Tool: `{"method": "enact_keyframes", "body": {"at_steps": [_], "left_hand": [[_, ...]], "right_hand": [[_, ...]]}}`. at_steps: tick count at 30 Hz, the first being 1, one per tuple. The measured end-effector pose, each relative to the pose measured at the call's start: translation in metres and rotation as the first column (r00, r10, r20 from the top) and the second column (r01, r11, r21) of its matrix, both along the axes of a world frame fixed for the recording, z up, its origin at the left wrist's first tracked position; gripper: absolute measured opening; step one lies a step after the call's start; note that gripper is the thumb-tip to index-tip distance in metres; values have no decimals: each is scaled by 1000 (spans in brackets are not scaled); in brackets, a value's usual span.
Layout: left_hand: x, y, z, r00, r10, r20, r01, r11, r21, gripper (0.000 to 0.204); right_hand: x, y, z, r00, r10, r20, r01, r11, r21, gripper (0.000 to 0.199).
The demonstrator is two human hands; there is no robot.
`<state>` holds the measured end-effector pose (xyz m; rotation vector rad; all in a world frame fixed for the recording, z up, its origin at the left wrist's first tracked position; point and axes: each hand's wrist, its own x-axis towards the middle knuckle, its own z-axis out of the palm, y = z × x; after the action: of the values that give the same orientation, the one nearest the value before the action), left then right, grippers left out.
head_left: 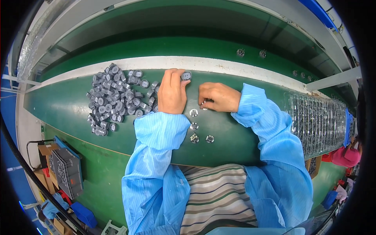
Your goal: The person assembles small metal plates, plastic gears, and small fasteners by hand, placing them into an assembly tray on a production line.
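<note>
Now left hand (171,93) pinches grey cap (187,76); right hand (220,96) curled over disc (205,108), can't tell if grasped; left cuff (166,131), beside loose discs (194,126), could scatter them if shifted.

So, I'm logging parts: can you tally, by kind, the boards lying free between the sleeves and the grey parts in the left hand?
Round circuit boards lying free: 4
Grey round part in the left hand: 1
Total: 5
Anything at the right hand is mostly hidden, so not counted.
</note>
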<state>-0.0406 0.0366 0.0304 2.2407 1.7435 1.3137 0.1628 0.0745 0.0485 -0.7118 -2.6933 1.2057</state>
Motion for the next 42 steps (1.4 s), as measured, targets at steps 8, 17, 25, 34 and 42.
{"method": "enact_keyframes", "body": {"at_steps": [8,17,25,34,42], "left_hand": [[-8,10,-8,885,-34,464,43,999,-9,31],[-17,7,4,391,28,920,247,960,-134,30],[-5,7,-1,405,-45,913,274,959,-75,30],[22,8,6,312,-70,947,340,940,-42,36],[24,-2,-5,517,-78,852,346,930,-124,38]], "right_hand": [[-8,-35,12,981,129,-145,-105,980,166,73],[-18,-77,-33,992,113,-62,-76,900,429,58],[-3,-18,-14,930,-186,-317,322,829,458,37],[37,35,4,945,-269,-183,284,957,56,25],[34,39,-5,944,-305,-128,322,935,148,14]]}}
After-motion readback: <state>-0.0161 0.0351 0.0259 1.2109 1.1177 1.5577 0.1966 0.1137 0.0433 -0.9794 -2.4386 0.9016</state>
